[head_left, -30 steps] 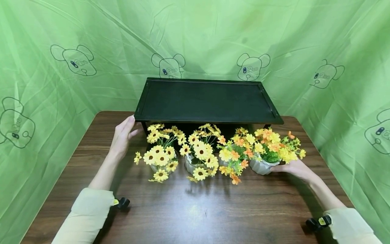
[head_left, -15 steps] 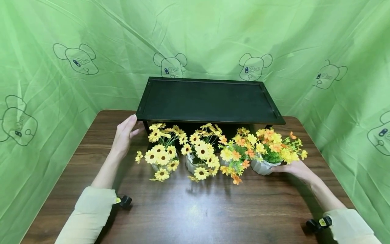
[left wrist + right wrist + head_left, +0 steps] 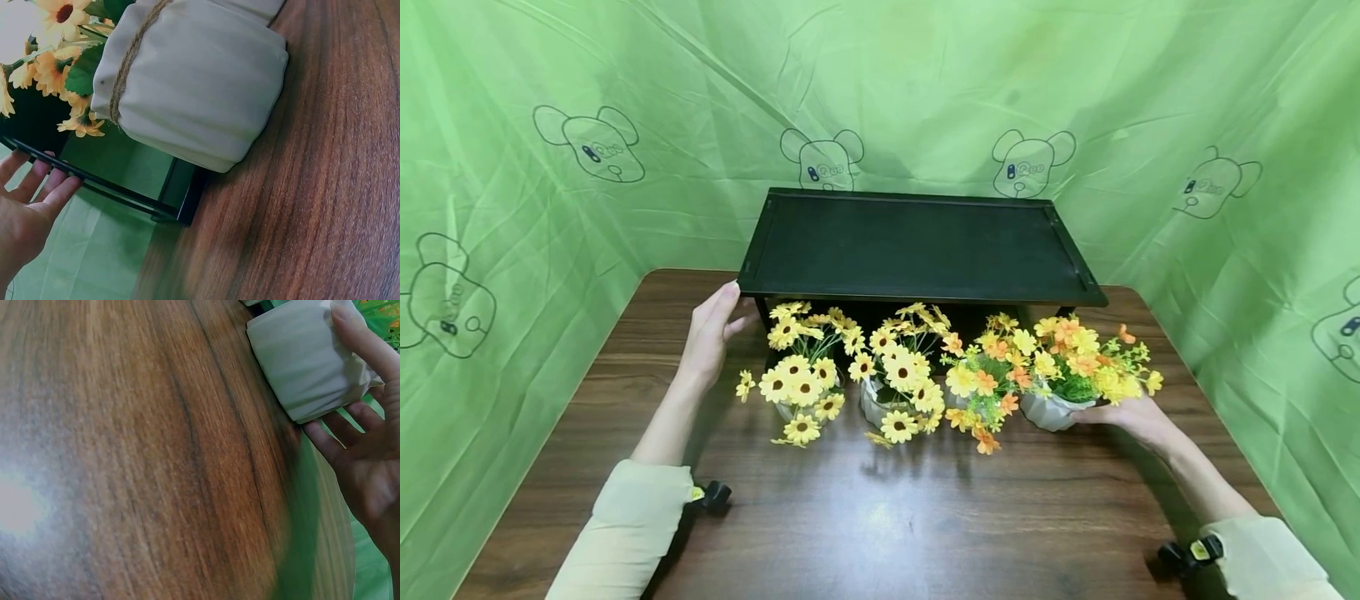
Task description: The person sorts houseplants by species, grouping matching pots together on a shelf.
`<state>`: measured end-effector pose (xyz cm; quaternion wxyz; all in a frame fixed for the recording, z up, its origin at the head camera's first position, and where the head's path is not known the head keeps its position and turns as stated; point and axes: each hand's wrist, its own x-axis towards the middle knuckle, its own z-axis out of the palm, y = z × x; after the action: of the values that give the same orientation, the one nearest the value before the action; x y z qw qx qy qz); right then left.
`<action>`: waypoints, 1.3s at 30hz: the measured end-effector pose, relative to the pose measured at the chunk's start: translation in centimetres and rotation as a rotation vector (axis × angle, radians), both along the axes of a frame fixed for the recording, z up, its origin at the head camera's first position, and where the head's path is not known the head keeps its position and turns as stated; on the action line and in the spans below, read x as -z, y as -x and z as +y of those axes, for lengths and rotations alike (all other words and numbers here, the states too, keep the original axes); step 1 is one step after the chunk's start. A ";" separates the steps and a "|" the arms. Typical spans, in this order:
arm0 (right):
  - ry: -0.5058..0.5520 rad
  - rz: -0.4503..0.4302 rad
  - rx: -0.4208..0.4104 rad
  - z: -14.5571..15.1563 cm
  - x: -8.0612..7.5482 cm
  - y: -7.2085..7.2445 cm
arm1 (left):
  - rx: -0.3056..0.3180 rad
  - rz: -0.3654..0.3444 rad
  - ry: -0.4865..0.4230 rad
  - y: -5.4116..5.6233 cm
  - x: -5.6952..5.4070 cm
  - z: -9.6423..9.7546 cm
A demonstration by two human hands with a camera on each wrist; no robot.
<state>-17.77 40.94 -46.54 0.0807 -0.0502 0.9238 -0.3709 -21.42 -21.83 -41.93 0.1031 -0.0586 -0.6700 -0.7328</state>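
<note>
Four fingertips of my left hand touch the side bar of a black rack, at its front left corner. The fingers are fairly straight in the left wrist view; the thumb is out of sight there. My right hand holds the rightmost white flowerpot, its thumb on the pot's side and its fingers around the far side. Yellow and orange flowers fill this pot. Left of it stands a similar pot of flowers, then two pots of yellow daisies.
The pots stand in a row before the rack's front edge, with flowers partly below its top. Twine circles the leftmost pot. A brown wooden table bears everything, and a green curtain surrounds it behind and at the sides.
The whole head view shifts slightly right. Both hands keep their places against the rack and the rightmost flowerpot; the pots show no clear movement.
</note>
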 end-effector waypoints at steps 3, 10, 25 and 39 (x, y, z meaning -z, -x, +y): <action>0.016 0.001 0.012 0.1 -0.1 -0.1 | -0.011 -0.005 -0.002 0.0 -0.1 0.2; 0.077 -0.006 0.013 0.2 -0.4 -0.4 | -0.028 -0.010 0.004 0.0 -0.1 0.4; 0.076 0.163 -0.075 1.9 -2.3 -1.4 | -0.026 0.034 -0.015 0.0 0.4 0.2; 0.421 0.120 -0.357 4.4 -5.2 -1.7 | -0.027 0.036 -0.025 0.1 0.5 0.3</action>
<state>-16.04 45.38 -41.39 0.0776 -0.2499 0.8060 -0.5310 -21.48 -21.57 -42.44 0.1258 -0.0613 -0.6595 -0.7386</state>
